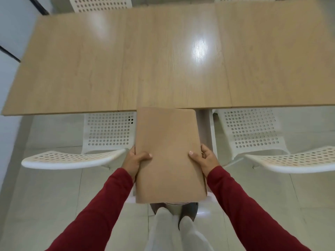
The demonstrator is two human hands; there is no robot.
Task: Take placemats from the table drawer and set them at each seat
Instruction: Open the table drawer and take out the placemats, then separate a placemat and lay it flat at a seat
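A stack of tan placemats (168,151) hangs in the air just in front of the near edge of the light wooden table (126,69). My left hand (135,163) grips its left edge, thumb on top and fingers underneath. My right hand (204,158) grips the right edge the same way. The stack's far end overlaps the table's near edge. No drawer shows in this view.
Two white perforated chairs stand at the near side, one left (76,158) and one right (293,160), with me between them. Two more chair backs (101,4) show at the far side. A white table leg (204,127) stands behind the placemats.
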